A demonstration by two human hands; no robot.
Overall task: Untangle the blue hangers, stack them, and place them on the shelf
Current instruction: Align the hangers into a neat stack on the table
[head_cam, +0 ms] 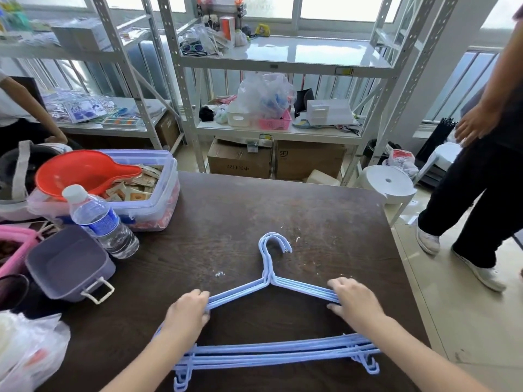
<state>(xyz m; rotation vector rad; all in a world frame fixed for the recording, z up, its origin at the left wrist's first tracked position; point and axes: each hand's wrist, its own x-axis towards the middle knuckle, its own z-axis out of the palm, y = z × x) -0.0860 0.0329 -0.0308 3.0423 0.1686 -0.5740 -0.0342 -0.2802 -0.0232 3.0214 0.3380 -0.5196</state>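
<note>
Blue hangers (270, 281) stacked flat at desk (283, 210) near edge, hooks aligned, pointing to far edge. Left hand (188, 314) fingers curled around left shoulder wires, gripping. Right hand (355, 302) fingers curled over right shoulder wires, thumb underneath, gripping. Bottom bars roughly aligned, slightly fanned. Water bottle (99, 220), grey tub (69, 265), clear box (152, 193) with red scoop (82, 171) along left edge. Shelf (285, 62) beyond far edge.
</note>
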